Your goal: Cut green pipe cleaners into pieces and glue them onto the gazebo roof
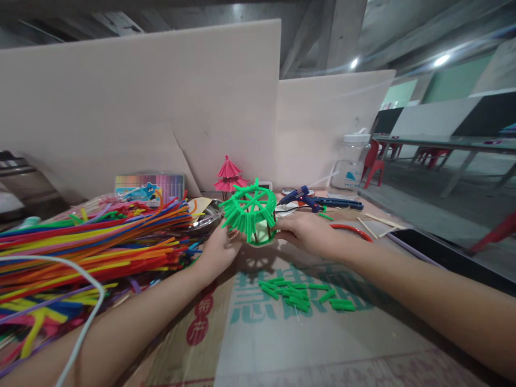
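Observation:
A small pavilion model (pixel 250 212) made of green pipe cleaners is held up off the table between my two hands. Its round top is a spoked ring, with short green pieces fanning outward on the left and front; brown posts join it to a green base. My left hand (pixel 223 242) is closed on its lower left side, fingers partly hidden by the model. From the right, my right hand (pixel 296 231) pinches the base near a post. Below, several short cut green pipe cleaner pieces (pixel 296 293) lie on the cardboard (pixel 258 344).
Bundles of coloured pipe cleaners (pixel 92 242) fill the left, with a white cable (pixel 86 274) across. Behind are a marker set (pixel 151 187), a metal bowl (pixel 207 217), a pink pagoda model (pixel 228 174), a blue glue gun (pixel 300 198) and a clear bottle (pixel 349 166). A phone (pixel 435 250) lies right.

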The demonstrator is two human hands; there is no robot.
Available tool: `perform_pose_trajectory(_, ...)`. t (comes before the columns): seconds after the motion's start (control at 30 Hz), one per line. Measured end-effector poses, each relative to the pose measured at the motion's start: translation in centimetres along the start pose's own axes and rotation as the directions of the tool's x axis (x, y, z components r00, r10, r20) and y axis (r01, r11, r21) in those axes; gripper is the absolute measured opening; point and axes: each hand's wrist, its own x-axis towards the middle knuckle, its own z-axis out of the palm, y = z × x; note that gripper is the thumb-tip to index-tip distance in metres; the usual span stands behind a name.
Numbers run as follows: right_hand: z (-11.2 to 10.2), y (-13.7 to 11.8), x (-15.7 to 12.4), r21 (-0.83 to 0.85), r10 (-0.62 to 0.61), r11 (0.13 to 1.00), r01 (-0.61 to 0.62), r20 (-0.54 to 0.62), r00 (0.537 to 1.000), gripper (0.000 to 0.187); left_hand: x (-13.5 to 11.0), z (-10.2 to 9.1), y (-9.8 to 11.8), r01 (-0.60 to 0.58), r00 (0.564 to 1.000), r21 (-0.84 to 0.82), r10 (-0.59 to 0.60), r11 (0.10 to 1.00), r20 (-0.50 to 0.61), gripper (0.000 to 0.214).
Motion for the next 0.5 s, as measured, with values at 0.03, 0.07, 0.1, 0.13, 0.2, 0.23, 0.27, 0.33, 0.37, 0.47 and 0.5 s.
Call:
perform_pose_trajectory(0.03, 0.1, 0.0, 0.0, 0.0, -0.009, 1.0, 0.009, -0.013, 1.0, 0.023, 0.0, 0.0, -0.1, 0.002, 1.0, 0.004, -0.002, 1.0, 0.001, 0.026)
perform_pose_trajectory(0.07, 0.2, 0.0, 0.0, 0.004, -0.018, 1.0, 0.018, -0.028, 0.999, 0.021, 0.0, 0.1, 0.0, 0.006, 1.0, 0.009, -0.006, 1.0, 0.002, 0.025)
perform_pose_trajectory(0.1, 0.2, 0.0, -0.1, 0.015, -0.023, 1.0, 0.023, -0.043, 0.999, 0.02, 0.0, 0.1, 0.1, 0.01, 1.0, 0.014, -0.01, 1.0, 0.003, 0.025)
perform_pose_trajectory(0.13, 0.3, 0.1, 0.0, 0.031, -0.024, 0.999, 0.026, -0.058, 0.998, 0.019, 0.0, 0.2, 0.2, 0.011, 1.0, 0.017, -0.011, 1.0, 0.003, 0.024)
perform_pose_trajectory(0.2, 0.2, 0.1, 0.0, 0.078, -0.018, 0.997, 0.025, -0.088, 0.996, 0.018, 0.1, 0.2, 0.6, 0.005, 1.0, 0.017, -0.005, 1.0, -0.005, 0.026)
perform_pose_trajectory(0.23, 0.2, 0.1, 0.1, 0.119, -0.007, 0.993, 0.02, -0.104, 0.995, 0.016, 0.2, 0.2, 0.8, -0.003, 1.0, 0.016, 0.003, 1.0, -0.009, 0.027)
perform_pose_trajectory(0.27, 0.1, 0.0, 0.2, 0.179, 0.015, 0.984, 0.007, -0.124, 0.992, 0.014, 0.3, 0.1, 1.0, -0.011, 1.0, 0.019, 0.011, 1.0, -0.014, 0.027)
perform_pose_trajectory(0.33, -0.2, 0.0, 0.4, 0.383, 0.09, 0.924, -0.023, -0.159, 0.983, 0.01, 0.4, 0.0, 1.1, -0.014, 1.0, 0.062, 0.015, 0.998, -0.023, 0.024)
perform_pose_trajectory(0.37, -0.3, -0.1, 0.6, 0.522, 0.135, 0.852, -0.033, -0.159, 0.978, 0.01, 0.5, -0.2, 1.2, -0.008, 1.0, 0.096, 0.01, 0.995, -0.027, 0.023)
perform_pose_trajectory(0.47, -0.9, -0.4, 0.9, 0.867, 0.21, 0.495, -0.063, -0.048, 0.977, 0.02, 0.7, -0.4, 1.0, 0.009, 0.999, 0.193, 0.0, 0.981, -0.043, 0.022)
perform_pose_trajectory(0.5, -1.1, -0.5, 0.9, 0.916, 0.214, 0.392, -0.086, 0.0, 0.977, 0.024, 0.7, -0.5, 0.9, 0.011, 0.999, 0.211, -0.001, 0.977, -0.049, 0.023)
